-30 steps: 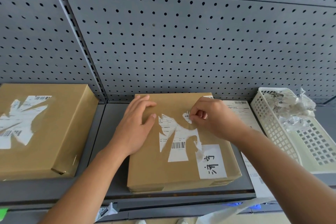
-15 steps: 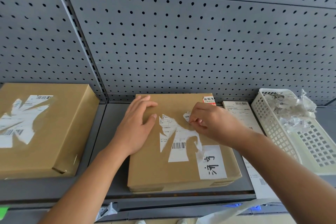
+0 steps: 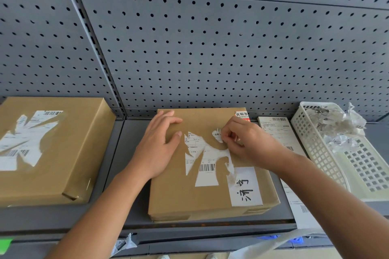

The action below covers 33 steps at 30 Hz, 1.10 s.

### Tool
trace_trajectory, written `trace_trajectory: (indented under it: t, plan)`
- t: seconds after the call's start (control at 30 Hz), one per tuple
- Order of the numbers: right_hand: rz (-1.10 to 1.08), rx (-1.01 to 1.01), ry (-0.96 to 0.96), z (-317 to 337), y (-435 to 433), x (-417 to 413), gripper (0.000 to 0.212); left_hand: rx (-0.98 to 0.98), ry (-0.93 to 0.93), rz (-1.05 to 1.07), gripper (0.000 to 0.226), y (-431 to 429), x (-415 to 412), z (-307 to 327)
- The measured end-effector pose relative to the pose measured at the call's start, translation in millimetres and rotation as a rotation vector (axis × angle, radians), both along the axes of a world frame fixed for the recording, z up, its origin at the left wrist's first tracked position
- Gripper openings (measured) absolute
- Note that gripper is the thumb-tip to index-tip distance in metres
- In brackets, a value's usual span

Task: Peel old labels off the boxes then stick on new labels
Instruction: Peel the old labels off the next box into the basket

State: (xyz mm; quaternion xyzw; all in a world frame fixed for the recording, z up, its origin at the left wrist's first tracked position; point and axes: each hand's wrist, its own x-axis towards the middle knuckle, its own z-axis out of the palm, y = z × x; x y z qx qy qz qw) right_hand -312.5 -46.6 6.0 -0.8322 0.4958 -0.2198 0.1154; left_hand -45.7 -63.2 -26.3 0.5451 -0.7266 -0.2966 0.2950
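1. Cardboard box (image 3: 179, 200) lies flat mid-shelf (image 3: 130, 153), its old label (image 3: 207, 169) torn and partly stripped.
2. Flat on the lid with fingers spread, the left hand (image 3: 160, 147) likely keeps the box from sliding.
3. With fingers curled, the right hand (image 3: 246, 143) pinches a small scrap (image 3: 216, 134) at the label's far end; whether it has lifted is hard to tell.
4. Beside the box, a basket (image 3: 311, 153) holds crumpled peelings (image 3: 336, 128), handy for discards.
5. Between them a fresh label sheet (image 3: 275, 132) waits.
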Motion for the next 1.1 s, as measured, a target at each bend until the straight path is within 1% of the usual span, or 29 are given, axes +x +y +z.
trace_trajectory:
  t: [0.17, 0.33, 0.4, 0.47, 0.57, 0.73, 0.9, 1.0, 1.1]
  plan:
    - [0.034, 0.016, 0.002, 2.1, 0.3, 0.4, 0.007, -0.005, -0.003, -0.002, 0.03, -0.5, 0.5, -1.1]
    - [0.029, -0.075, 0.118, 1.6, 1.2, 5.3, 0.01, -0.002, -0.003, -0.001, 0.03, 0.3, 0.6, -0.3]
    - [0.047, -0.06, 0.147, 2.6, 2.8, 6.5, 0.009, 0.001, -0.001, 0.0, 0.03, 0.2, 0.4, -0.3]
    - [0.037, -0.002, 0.151, 4.4, 3.5, 7.6, 0.011, 0.003, -0.002, 0.001, 0.03, -0.1, -0.2, -0.2]
    - [-0.011, 0.068, 0.123, 5.6, 1.4, 9.6, 0.013, 0.002, 0.003, 0.001, 0.029, -0.6, -0.4, -0.3]
    - [-0.072, 0.112, 0.056, 5.9, -0.8, 12.1, 0.011, 0.002, 0.004, 0.002, 0.03, -0.3, 0.3, -0.4]
    - [-0.072, 0.127, -0.079, 5.9, 2.7, 7.7, 0.006, 0.001, 0.0, 0.0, 0.031, -0.5, 0.1, -0.4]
    - [-0.078, 0.136, -0.076, 3.3, 3.2, 6.0, 0.013, 0.001, -0.005, 0.001, 0.031, 0.1, 0.5, -0.3]
    - [-0.093, 0.089, -0.072, -2.6, 1.4, 8.3, 0.005, -0.004, -0.008, 0.001, 0.03, 0.2, 0.5, -0.3]
